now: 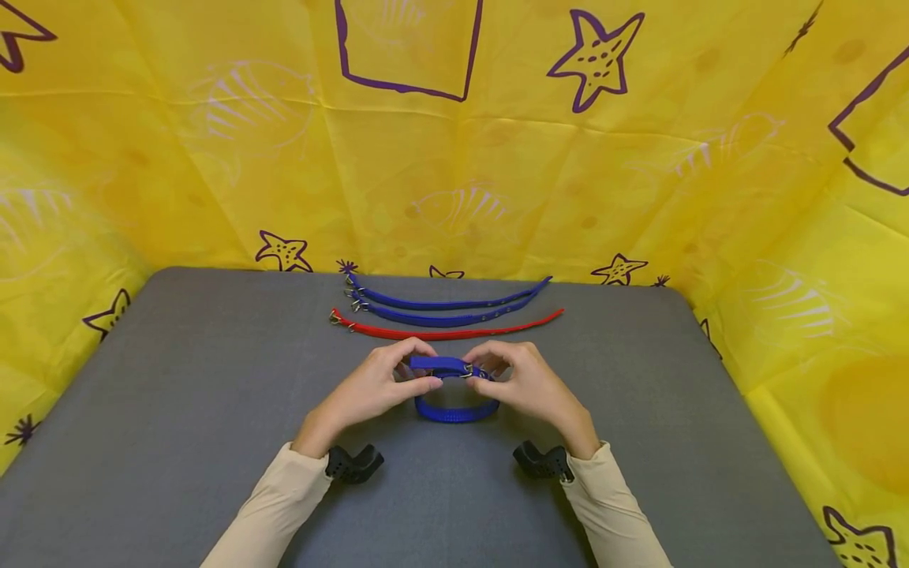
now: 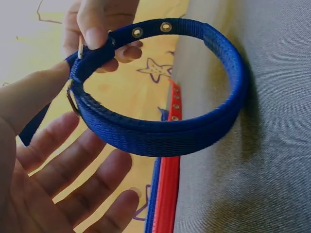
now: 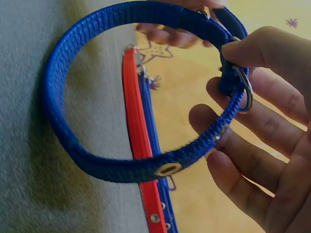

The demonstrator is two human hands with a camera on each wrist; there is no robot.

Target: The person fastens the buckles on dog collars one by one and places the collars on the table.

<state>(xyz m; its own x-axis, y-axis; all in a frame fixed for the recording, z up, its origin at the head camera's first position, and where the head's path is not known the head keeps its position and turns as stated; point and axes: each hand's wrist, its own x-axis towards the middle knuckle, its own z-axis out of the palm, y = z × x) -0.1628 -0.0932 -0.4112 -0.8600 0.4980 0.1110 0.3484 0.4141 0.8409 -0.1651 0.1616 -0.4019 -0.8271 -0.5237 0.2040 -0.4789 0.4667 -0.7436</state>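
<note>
A blue dog collar (image 1: 457,414) is bent into a loop, its strap running through the metal buckle (image 3: 246,90). My left hand (image 1: 372,380) pinches it on the left of the buckle, near the strap's free end (image 2: 34,125). On the other side, my right hand (image 1: 531,384) pinches the collar at the buckle between thumb and fingertips. The loop hangs toward me below both hands, and metal-rimmed holes (image 2: 166,27) show along the strap. In the left wrist view, the left hand's lower fingers (image 2: 109,172) spread away from the collar.
Behind my hands a red collar (image 1: 447,335) lies stretched out on the grey table (image 1: 213,394). Two blue collars (image 1: 443,320) lie just beyond it, their right ends meeting. A yellow patterned cloth (image 1: 398,158) surrounds the table's back and sides.
</note>
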